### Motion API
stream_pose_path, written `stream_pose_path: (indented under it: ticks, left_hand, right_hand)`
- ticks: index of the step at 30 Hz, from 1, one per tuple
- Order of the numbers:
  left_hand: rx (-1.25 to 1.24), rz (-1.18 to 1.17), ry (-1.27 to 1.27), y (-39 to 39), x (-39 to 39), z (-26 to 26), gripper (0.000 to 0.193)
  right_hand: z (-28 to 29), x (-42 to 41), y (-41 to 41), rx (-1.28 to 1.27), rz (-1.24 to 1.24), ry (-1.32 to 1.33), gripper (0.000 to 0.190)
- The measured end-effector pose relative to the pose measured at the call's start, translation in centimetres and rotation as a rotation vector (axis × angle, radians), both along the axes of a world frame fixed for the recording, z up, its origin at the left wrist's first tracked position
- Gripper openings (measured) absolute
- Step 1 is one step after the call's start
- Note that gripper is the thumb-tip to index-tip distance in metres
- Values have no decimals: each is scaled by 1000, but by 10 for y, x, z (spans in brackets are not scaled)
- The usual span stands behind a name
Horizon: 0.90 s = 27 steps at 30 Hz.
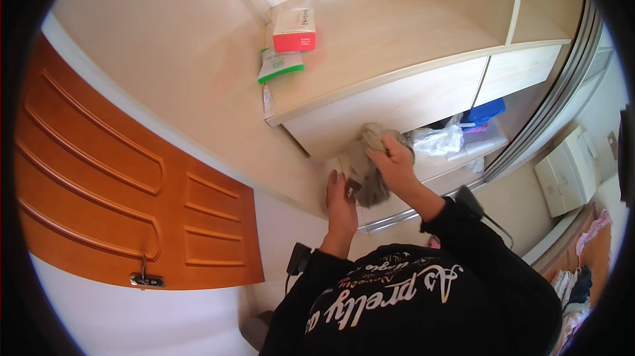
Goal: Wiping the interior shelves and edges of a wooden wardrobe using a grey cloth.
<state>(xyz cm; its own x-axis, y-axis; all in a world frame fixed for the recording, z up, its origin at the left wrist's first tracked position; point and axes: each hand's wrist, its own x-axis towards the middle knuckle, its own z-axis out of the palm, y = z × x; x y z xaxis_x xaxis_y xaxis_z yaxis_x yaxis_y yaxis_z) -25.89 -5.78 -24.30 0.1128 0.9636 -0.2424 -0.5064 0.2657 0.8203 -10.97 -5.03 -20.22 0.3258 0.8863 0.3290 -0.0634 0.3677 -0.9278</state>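
Note:
In the head view, my right hand point(398, 170) grips a crumpled grey-green cloth point(368, 177), which hangs down in front of the cabinet's open lower compartment. To the left of the cloth, my left hand point(342, 202) is raised with its fingers pointing up. A small dark brown item point(351, 188) shows between this hand and the cloth; whether the left hand holds it is unclear. Behind the cloth, a clear plastic bag point(439, 138) and a blue item point(487, 111) lie in the lower compartment. The cloth hides part of that opening.
Above the drawer front point(387, 103), the pale wooden shelf point(397, 33) bears a red and white box point(294, 30) and a green and white packet point(281, 65). An orange-brown door point(168, 207) stands at left. Sliding-door rails point(538, 93) edge the right side, near a white cabinet point(568, 172).

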Motion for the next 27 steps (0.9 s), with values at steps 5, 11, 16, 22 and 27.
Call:
stream_pose_path:
  ticks: [5,11,16,22,27]
  left_hand:
    - [278,-1,-231,32,11,25,47]
    - [25,79,-375,47,31,26,40]
    - [167,209,-307,47,45,16,37]
    - [124,176,-398,54,38,15,34]
    - [178,167,-386,55,34,10,30]
  right_hand:
    - [-2,-13,6,130,-160,-312,23]
    - [-4,24,-2,-11,-56,-47,25]
    - [1,32,-4,-37,60,-26,26]
    - [9,37,-5,-39,98,-62,20]
    - [8,37,-3,-57,103,-43,20]
